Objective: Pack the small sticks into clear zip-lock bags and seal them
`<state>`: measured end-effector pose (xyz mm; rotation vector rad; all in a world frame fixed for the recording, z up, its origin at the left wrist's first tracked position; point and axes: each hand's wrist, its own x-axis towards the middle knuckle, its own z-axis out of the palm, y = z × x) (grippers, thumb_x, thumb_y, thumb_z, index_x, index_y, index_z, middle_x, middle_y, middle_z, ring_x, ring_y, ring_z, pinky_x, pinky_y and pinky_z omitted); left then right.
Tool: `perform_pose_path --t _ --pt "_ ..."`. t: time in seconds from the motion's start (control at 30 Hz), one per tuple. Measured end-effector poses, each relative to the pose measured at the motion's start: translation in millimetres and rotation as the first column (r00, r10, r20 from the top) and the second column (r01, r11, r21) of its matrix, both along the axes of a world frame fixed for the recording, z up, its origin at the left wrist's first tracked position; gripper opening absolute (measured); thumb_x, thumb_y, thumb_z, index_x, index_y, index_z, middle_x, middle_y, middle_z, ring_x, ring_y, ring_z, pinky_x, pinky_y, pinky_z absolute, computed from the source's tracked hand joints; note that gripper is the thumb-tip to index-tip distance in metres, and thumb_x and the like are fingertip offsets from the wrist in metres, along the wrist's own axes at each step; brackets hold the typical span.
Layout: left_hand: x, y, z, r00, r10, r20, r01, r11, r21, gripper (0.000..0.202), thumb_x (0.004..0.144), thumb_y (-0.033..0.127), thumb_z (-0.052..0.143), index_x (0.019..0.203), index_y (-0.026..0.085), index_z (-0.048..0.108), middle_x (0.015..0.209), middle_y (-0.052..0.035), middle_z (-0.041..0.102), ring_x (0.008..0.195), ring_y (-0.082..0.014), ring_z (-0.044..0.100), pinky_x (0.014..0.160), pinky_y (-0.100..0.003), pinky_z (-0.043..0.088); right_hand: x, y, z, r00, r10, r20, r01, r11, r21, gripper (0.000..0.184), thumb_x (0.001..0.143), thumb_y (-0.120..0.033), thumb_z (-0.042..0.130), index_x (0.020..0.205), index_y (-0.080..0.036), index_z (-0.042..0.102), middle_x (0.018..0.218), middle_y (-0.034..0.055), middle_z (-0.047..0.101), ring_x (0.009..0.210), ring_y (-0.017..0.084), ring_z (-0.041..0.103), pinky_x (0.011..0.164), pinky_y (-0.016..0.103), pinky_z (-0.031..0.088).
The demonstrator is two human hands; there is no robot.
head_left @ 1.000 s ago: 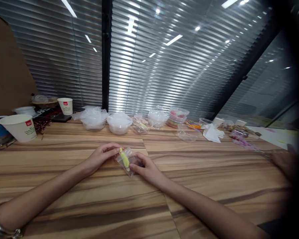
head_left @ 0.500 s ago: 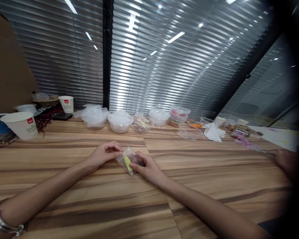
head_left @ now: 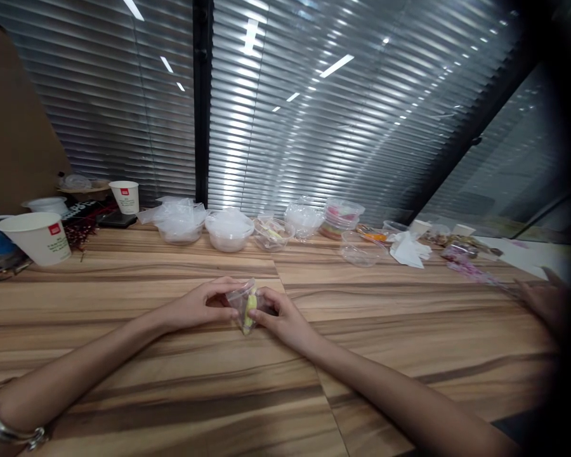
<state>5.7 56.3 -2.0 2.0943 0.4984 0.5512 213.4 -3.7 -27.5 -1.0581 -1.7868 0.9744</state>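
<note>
A small clear plastic bag [head_left: 238,303] is held up between my two hands, just above the wooden table [head_left: 209,393]. Inside or behind its film shows a slim yellow piece [head_left: 250,311], standing nearly upright; what it is I cannot make out. My left hand [head_left: 214,303] closes on the bag's left side, thumb below and fingers above. On the other side my right hand [head_left: 278,314] pinches the bag and the yellow piece between thumb and fingers.
Along the back stand paper cups [head_left: 35,238], white lidded bowls [head_left: 229,230], clear tubs [head_left: 361,247], stacked containers [head_left: 340,219] and crumpled tissue [head_left: 409,249]. At far right another person's hand [head_left: 545,298] is beside a purple-pink strip [head_left: 471,266].
My left hand has shifted its grip lower along the bag's left side, the thumb moving down. The yellow piece has swung from slanting to almost upright. My right hand stays nearly in place.
</note>
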Motion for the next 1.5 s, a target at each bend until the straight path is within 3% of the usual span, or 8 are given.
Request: perform_pose_path --t 0.3,0.7,0.93,1.1,1.3,1.4,1.5 --pt "2.1 -2.4 2.6 0.998 -0.064 -0.003 0.064 0.996 0.067 0.026 0.076 0.033 0.061 0.1 0.022 0.067 0.099 -0.0055 0.058 0.094 -0.0202 0.054 0.086 -0.03 0.042 -1.9 -11.4 9.9 0.99 0.022 0.142 -0.03 0.998 0.058 0.014 0.083 -0.025 0.054 0.095 -0.019 0.058 0.088 0.0021 0.062 0.08 0.016 0.056 0.073 0.026 0.042" --pt "1.6 -7.4 0.9 0.999 -0.049 0.012 0.047 0.994 0.103 0.023 0.078 0.031 0.06 0.096 0.021 0.07 0.096 -0.0068 0.057 0.091 -0.0194 0.054 0.082 -0.029 0.043 -2.2 -13.9 4.3 0.979 0.037 0.2 -0.061 0.991 0.115 0.02 0.086 -0.021 0.048 0.105 -0.021 0.056 0.1 0.0047 0.061 0.09 0.018 0.056 0.08 0.03 0.042" --pt "2.1 -8.1 4.0 0.999 -0.049 0.018 0.047 0.995 0.084 0.021 0.079 0.029 0.058 0.095 0.02 0.069 0.094 -0.0063 0.057 0.09 -0.0187 0.055 0.081 -0.028 0.043 -1.4 -11.2 7.7 0.992 0.062 0.112 -0.067 0.997 0.034 0.029 0.084 -0.032 0.053 0.111 -0.02 0.055 0.1 0.005 0.062 0.09 0.019 0.055 0.079 0.03 0.042" --pt "0.9 -1.7 3.3 0.997 -0.083 0.009 0.083 0.997 0.013 0.024 0.081 0.028 0.056 0.101 0.02 0.066 0.1 -0.0067 0.058 0.094 -0.0197 0.055 0.084 -0.029 0.043 -0.5 -5.4 9.8 0.993 0.112 0.045 -0.112 0.994 -0.019 0.032 0.088 -0.04 0.043 0.094 -0.017 0.064 0.086 0.003 0.063 0.079 0.016 0.055 0.071 0.026 0.041" --pt "-1.6 1.2 -0.9 0.984 -0.177 0.002 0.177 0.984 0.003 0.024 0.079 0.024 0.058 0.102 0.02 0.065 0.111 -0.0078 0.054 0.105 -0.0222 0.051 0.093 -0.034 0.039 -1.0 -2.0 2.2 0.996 0.087 0.02 -0.084 0.99 -0.117 0.026 0.08 -0.04 0.057 0.083 -0.016 0.066 0.076 0.0022 0.062 0.07 0.014 0.053 0.066 0.025 0.04" --pt "-1.1 -0.8 -5.8 0.994 -0.084 0.076 0.093 0.989 -0.113 0.036 0.078 0.023 0.06 0.114 0.024 0.056 0.12 -0.0073 0.049 0.108 -0.0224 0.05 0.094 -0.036 0.039 -0.9 0.1 2.3 0.987 0.079 -0.139 -0.105 0.976 -0.191 0.023 0.078 -0.039 0.059 0.08 -0.016 0.065 0.074 0.0016 0.06 0.068 0.013 0.053 0.065 0.026 0.04" --pt "0.4 -2.4 -10.2 0.97 0.147 0.194 -0.074 0.938 -0.338 0.053 0.079 0.026 0.059 0.128 0.029 0.037 0.129 -0.0078 0.043 0.102 -0.0199 0.054 0.084 -0.034 0.045 0.5 4.1 4.3 0.946 -0.03 -0.322 -0.065 0.958 -0.279 0.024 0.077 -0.04 0.061 0.077 -0.016 0.064 0.07 0.0013 0.06 0.064 0.012 0.053 0.064 0.026 0.041"
